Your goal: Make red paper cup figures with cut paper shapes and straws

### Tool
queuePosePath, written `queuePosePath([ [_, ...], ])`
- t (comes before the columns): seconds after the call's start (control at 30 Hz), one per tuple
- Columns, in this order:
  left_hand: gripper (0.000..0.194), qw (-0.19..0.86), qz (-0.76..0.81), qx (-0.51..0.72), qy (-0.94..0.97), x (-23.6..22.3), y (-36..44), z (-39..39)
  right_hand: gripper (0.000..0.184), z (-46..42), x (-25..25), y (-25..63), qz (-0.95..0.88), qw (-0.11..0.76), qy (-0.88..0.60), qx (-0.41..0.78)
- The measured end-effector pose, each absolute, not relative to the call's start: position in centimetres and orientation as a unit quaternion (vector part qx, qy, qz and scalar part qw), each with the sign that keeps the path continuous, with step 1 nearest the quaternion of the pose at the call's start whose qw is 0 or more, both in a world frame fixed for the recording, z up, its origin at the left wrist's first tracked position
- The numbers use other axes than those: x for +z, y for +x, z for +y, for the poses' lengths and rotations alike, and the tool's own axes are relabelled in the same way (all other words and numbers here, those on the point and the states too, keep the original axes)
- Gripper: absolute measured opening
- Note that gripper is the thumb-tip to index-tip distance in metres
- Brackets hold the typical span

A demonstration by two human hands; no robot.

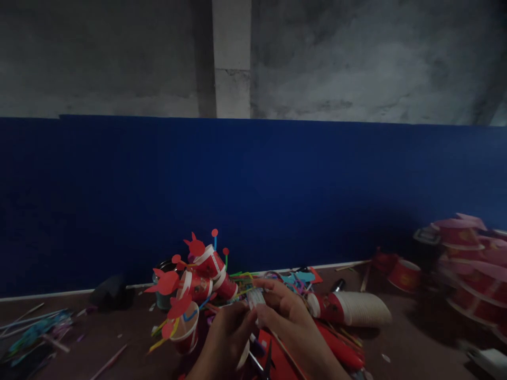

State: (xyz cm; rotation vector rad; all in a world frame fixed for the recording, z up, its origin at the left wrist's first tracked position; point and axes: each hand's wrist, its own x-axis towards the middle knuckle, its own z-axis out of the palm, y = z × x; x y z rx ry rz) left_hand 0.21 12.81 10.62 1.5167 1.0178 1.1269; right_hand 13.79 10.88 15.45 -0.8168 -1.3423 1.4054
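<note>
In the middle of the lower view, my left hand (pixel 226 333) and my right hand (pixel 288 311) meet over the table. Their fingers pinch a small pale, shiny piece (pixel 256 298) whose kind I cannot make out. Left of them stand red-and-white paper cups (pixel 187 338) decorated with red paper cutouts (pixel 166 283) and bent coloured pipe cleaners (pixel 159 345). Beneath the hands lie red paper (pixel 282 352) and what look like scissors (pixel 264 364), partly hidden. A nested stack of paper cups (pixel 352 308) lies on its side to the right.
Coloured strips (pixel 43 330) are heaped at the left of the brown table (pixel 134 338). Pink-and-red paper cup pieces (pixel 475 269) are piled, blurred, at the far right. One red cup (pixel 404 275) lies tipped near the blue wall panel (pixel 253 195) behind the table.
</note>
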Motion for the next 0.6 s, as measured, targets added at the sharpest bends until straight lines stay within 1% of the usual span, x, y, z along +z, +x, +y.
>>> queuePosePath([
  [0.1,0.049,0.462,0.420,0.477,0.619,11.2,-0.1,12.9,0.042,10.0,15.9,13.6,-0.584,0.484,-0.358,0.545],
  [0.2,0.044,0.459,0.433,0.484,0.607,11.8,-0.6,13.0,0.039,9.5,16.1,13.7,-0.614,0.457,-0.383,0.517],
  [0.3,0.041,0.478,0.444,0.485,0.582,12.3,-1.1,12.9,0.037,9.6,16.1,13.9,-0.639,0.434,-0.388,0.503],
  [0.43,0.042,0.517,0.464,0.460,0.552,12.7,-1.3,12.8,0.031,10.1,16.3,14.3,-0.666,0.405,-0.416,0.468],
  [0.5,0.042,0.538,0.468,0.446,0.542,12.9,-1.2,12.8,0.028,10.1,16.6,14.4,-0.670,0.401,-0.425,0.458],
  [0.6,0.039,0.533,0.455,0.445,0.558,12.9,-1.2,13.0,0.029,9.8,16.9,14.6,-0.668,0.404,-0.426,0.458],
])
